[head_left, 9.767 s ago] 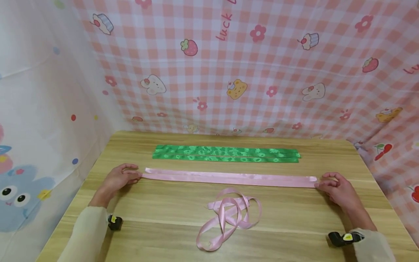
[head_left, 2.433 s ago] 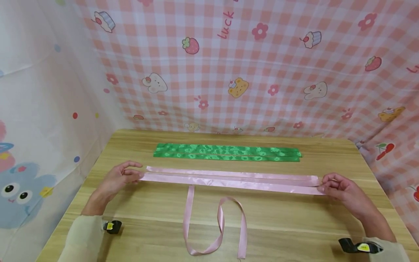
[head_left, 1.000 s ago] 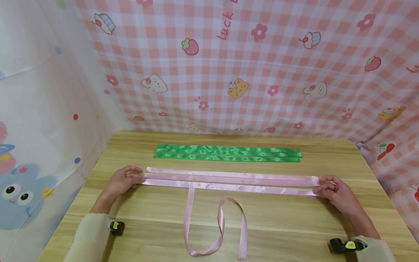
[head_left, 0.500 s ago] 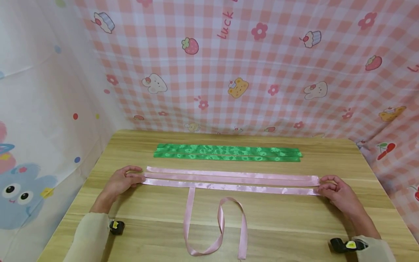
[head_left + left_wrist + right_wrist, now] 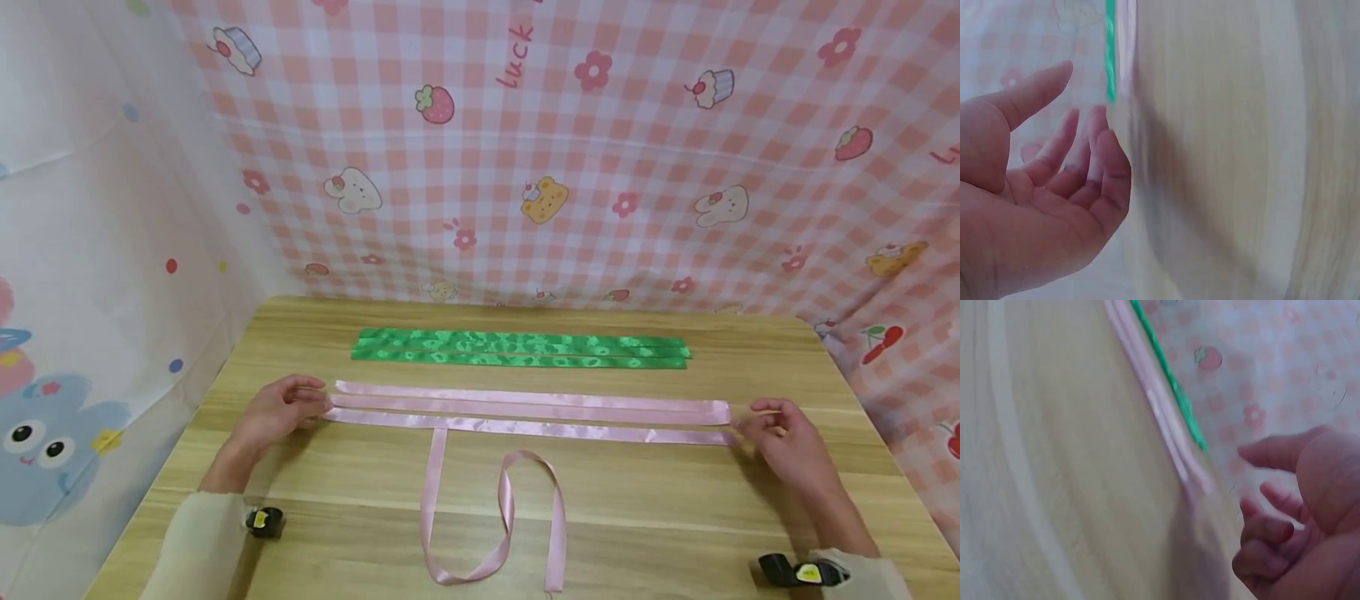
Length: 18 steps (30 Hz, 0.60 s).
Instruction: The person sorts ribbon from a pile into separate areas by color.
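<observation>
Pink satin ribbon strips lie side by side across the table, the front strip (image 5: 555,431) just apart from the ones behind it (image 5: 525,402). My left hand (image 5: 277,410) is at the front strip's left end; in the left wrist view its thumb (image 5: 1041,90) stands away from the loosely bent fingers. Just off the right end is my right hand (image 5: 791,442), thumb and fingers apart with nothing between them in the right wrist view. A loose pink ribbon (image 5: 430,508) lies in an S-curve in front, its upper end meeting the front strip.
Green patterned ribbons (image 5: 517,350) lie flat in a row behind the pink ones. The wooden table (image 5: 675,517) ends at a pink checked cloth (image 5: 480,167) at the back. A white printed cloth (image 5: 90,208) hangs on the left.
Another pink strip has been taken from the loose pile and laid in front of the others. In the last half second my right hand has drawn off its end to the right.
</observation>
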Each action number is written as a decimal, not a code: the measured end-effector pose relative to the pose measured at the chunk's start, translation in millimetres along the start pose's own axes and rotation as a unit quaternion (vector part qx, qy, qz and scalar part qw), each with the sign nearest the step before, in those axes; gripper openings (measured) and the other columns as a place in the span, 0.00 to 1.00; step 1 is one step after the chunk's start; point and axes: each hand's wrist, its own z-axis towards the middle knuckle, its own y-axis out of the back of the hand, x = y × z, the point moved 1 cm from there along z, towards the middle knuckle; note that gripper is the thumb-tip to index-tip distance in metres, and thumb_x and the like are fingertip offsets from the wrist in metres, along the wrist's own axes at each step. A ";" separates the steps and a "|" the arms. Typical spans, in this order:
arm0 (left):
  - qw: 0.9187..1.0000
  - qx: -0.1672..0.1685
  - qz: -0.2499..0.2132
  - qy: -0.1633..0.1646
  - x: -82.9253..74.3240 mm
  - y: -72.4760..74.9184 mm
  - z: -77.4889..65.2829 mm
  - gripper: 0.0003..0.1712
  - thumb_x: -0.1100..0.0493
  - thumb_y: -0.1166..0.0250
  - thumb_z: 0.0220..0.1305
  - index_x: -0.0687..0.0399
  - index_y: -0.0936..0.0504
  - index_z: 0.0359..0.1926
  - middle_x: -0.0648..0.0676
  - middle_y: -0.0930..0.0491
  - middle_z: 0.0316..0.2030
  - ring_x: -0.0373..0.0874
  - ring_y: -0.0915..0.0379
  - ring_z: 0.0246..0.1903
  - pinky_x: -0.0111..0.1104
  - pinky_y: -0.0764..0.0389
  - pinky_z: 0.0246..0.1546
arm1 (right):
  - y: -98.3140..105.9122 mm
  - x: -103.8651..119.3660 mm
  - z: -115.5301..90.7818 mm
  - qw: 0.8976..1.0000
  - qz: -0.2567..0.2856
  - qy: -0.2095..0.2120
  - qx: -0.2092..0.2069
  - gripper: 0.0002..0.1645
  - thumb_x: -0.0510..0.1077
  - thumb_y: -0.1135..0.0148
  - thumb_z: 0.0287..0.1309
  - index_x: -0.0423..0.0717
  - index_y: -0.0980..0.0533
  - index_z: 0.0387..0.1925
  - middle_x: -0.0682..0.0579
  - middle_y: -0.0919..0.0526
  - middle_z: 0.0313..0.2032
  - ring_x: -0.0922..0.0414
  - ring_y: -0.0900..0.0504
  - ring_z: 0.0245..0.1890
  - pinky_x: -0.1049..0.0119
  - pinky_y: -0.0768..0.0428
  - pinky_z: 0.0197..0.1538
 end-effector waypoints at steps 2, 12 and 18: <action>1.000 -0.001 0.011 -0.011 -7.1 -5.1 -3.9 0.26 0.57 0.34 0.67 0.68 0.28 0.60 0.64 0.21 0.51 0.35 0.23 0.39 0.32 0.20 0.38 | -0.5 9.5 -2.7 1.000 -0.015 -0.002 -0.017 0.24 0.48 0.39 0.68 0.36 0.35 0.55 0.58 0.27 0.32 0.62 0.26 0.23 0.67 0.25 0.25; 0.995 0.059 -0.036 -0.066 -49.3 -67.1 -22.1 0.25 0.67 0.35 0.64 0.66 0.31 0.60 0.65 0.17 0.46 0.47 0.18 0.42 0.32 0.18 0.40 | -50.5 79.7 -17.0 0.984 0.068 0.145 0.077 0.13 0.31 0.39 0.62 0.30 0.30 0.46 0.55 0.24 0.32 0.66 0.25 0.30 0.73 0.25 0.30; 0.984 0.136 -0.070 -0.091 -67.3 -116.4 -37.0 0.26 0.67 0.35 0.63 0.66 0.33 0.60 0.65 0.16 0.41 0.53 0.17 0.39 0.36 0.17 0.39 | -101.6 107.0 -25.9 0.958 0.113 0.187 0.188 0.08 0.27 0.41 0.59 0.32 0.27 0.41 0.49 0.22 0.32 0.63 0.25 0.31 0.72 0.24 0.33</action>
